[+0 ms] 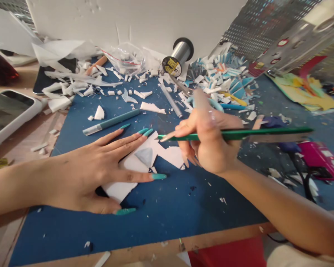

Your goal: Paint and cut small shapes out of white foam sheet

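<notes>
My left hand (100, 167) lies flat with fingers spread, pressing on a white cut-out sheet (169, 154) that has a grey triangular patch (145, 155). Its irregular outline shows notches, and part of it is hidden under my palm. In my right hand (211, 137) is a long, thin green tool (278, 131), held like a pen. The tool's tip meets or hovers just above the sheet's upper edge, close to my left fingertips; its exact kind cannot be made out. Motion blurs my right index finger. A blue-grey capped pen (114, 121) rests just beyond my left fingers.
White scraps (153, 107) litter the blue mat (161, 222). Behind are a wire spool (180, 52), a clear bag (125, 59), scissors (180, 87) and a heap of blue-white offcuts (225, 70). A phone (11, 115) lies left; a magenta item (321, 159) sits right.
</notes>
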Demonstrator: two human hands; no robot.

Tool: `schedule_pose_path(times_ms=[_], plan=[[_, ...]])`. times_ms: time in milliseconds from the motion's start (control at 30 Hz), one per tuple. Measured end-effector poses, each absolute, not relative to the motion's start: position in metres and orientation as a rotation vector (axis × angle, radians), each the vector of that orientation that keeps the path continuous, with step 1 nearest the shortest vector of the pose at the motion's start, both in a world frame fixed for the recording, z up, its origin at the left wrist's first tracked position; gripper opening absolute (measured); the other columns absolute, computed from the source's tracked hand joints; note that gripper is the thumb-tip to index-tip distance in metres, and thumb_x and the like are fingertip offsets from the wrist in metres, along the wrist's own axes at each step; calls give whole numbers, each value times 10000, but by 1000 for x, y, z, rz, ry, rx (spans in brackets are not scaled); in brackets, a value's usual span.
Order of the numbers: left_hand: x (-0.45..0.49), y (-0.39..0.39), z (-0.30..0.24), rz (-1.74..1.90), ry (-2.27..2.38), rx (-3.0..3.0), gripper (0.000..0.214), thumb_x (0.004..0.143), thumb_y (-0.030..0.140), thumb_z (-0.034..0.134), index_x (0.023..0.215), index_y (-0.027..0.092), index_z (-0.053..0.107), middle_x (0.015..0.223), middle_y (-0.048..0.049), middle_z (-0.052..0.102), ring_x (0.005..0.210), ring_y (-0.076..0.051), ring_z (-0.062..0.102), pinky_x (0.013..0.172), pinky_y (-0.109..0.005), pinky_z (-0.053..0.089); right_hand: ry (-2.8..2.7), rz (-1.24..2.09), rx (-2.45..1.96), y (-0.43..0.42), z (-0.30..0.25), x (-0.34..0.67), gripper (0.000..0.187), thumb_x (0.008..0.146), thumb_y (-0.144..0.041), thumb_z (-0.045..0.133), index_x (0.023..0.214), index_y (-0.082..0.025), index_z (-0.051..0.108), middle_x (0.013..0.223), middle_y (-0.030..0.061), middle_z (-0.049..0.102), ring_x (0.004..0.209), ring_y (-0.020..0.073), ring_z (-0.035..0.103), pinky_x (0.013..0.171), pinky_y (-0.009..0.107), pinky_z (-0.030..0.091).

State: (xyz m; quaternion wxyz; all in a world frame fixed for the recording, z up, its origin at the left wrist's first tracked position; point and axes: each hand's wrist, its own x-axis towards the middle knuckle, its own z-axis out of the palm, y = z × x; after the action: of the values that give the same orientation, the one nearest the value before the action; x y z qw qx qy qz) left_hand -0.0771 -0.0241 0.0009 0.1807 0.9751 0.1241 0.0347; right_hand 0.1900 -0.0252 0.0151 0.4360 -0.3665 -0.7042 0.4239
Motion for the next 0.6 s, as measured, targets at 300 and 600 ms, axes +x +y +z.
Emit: schedule_pose_path(times_ms=[300, 600], plan=[[-85, -18, 12, 162, 447, 2749, 710, 861, 219, 464, 1527, 444, 366, 1709, 64, 35, 1535, -339, 230, 1244, -547, 230, -1566, 1323, -969, -16, 13, 187, 388, 873, -526, 699, 691, -204, 583, 578, -13, 695, 414, 101, 620, 287, 182, 390], [-81, -31, 10, 337, 599, 2844, 706, 778, 210, 459, 1465, 371, 490, 1714, 34, 91, 1529, -430, 195, 1210, -686, 54, -1569, 1102, -1025, -25, 0, 180, 472, 957, -412, 619, 550, -206, 498, 385, -77, 509, 284, 50, 475, 298, 173, 363]])
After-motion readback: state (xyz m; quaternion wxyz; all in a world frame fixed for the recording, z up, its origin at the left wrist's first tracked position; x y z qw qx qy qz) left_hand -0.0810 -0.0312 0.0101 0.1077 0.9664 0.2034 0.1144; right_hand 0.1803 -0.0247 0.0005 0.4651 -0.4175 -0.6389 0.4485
